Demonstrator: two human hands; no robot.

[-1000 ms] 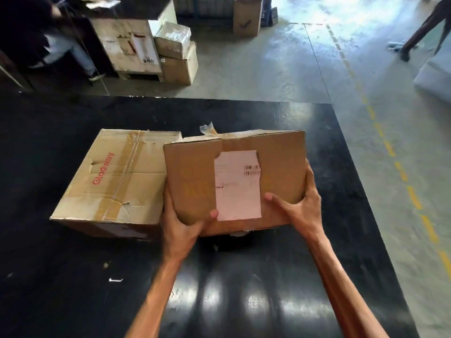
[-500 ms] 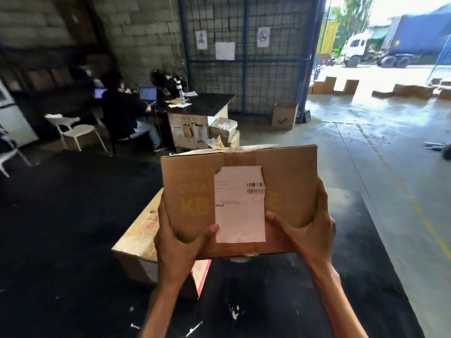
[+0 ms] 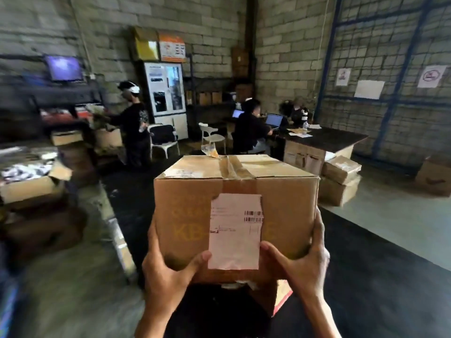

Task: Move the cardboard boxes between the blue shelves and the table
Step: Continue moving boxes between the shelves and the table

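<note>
Hands grip a taped brown cardboard box (image 3: 234,211) with a white shipping label (image 3: 235,230), raised above the black table (image 3: 366,276): the left hand (image 3: 168,272) and right hand (image 3: 305,262) each wrap its lower corners, thumbs on the front. Its contents stay hidden. Beneath it peeks another cardboard box (image 3: 273,298). Beyond stand stacked brown cartons (image 3: 339,181) beside a dark desk (image 3: 324,140).

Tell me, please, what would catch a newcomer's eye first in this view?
The taped cardboard box fills the middle of the frame, held up off the black table by the left hand and right hand at its lower corners. A white shipping label with barcodes sits on its near face. Behind it on the right, a person works at a laptop on a desk.
</note>
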